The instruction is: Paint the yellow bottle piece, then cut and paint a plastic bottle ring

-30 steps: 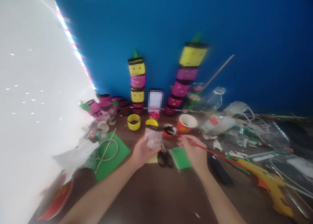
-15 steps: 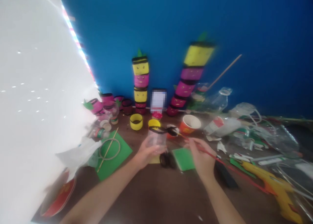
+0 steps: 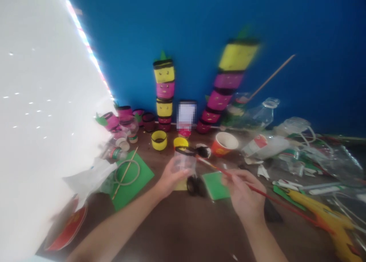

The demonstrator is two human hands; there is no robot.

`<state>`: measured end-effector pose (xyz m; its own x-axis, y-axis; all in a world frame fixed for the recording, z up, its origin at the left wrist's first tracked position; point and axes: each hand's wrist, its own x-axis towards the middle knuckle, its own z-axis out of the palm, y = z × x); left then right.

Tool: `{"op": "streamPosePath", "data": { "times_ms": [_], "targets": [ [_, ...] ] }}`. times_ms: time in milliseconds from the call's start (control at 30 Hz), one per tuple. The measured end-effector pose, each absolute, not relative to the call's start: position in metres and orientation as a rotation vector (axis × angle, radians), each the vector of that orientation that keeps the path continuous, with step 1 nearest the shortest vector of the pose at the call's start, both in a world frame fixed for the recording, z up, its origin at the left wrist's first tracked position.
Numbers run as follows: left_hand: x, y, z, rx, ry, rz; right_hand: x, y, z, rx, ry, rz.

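My left hand [image 3: 168,180] grips a clear plastic cup-shaped piece [image 3: 183,163] whose rim is painted black. Between the fingers of my right hand [image 3: 246,191] is a paintbrush [image 3: 257,190] with a long red handle. Its tip lies close to the right side of the clear piece; blur hides whether they touch. Just behind the tip stands a small paint cup [image 3: 203,151] with black paint. A cup of yellow paint [image 3: 180,143] sits behind the clear piece, and a yellow cup with a black rim [image 3: 159,141] is to its left.
Two stacks of painted faces, one upright [image 3: 165,88] and one leaning [image 3: 220,98], stand at the blue wall. A paper cup [image 3: 225,144], plastic bottles [image 3: 264,115] and a yellow glue gun [image 3: 317,210] lie right. Green sheets [image 3: 145,175] and blurred black rings [image 3: 193,186] lie nearer.
The brush tip has moved left from the black paint cup toward the clear piece. My right hand has shifted slightly right and down. My left hand keeps its hold.
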<state>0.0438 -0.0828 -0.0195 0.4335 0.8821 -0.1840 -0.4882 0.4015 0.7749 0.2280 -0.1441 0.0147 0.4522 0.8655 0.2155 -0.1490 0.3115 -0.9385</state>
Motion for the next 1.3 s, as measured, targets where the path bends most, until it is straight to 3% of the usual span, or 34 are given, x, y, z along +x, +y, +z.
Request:
{"op": "streamPosePath", "data": {
  "times_ms": [467,1300],
  "targets": [
    [0.045,-0.082,-0.022,0.847,0.722,1.017,0.218,-0.157,0.016,-1.251,-1.174,0.481],
    [0.045,-0.082,-0.028,0.867,0.749,1.027,0.215,-0.159,0.014,-1.168,-1.169,0.455]
  ]
}}
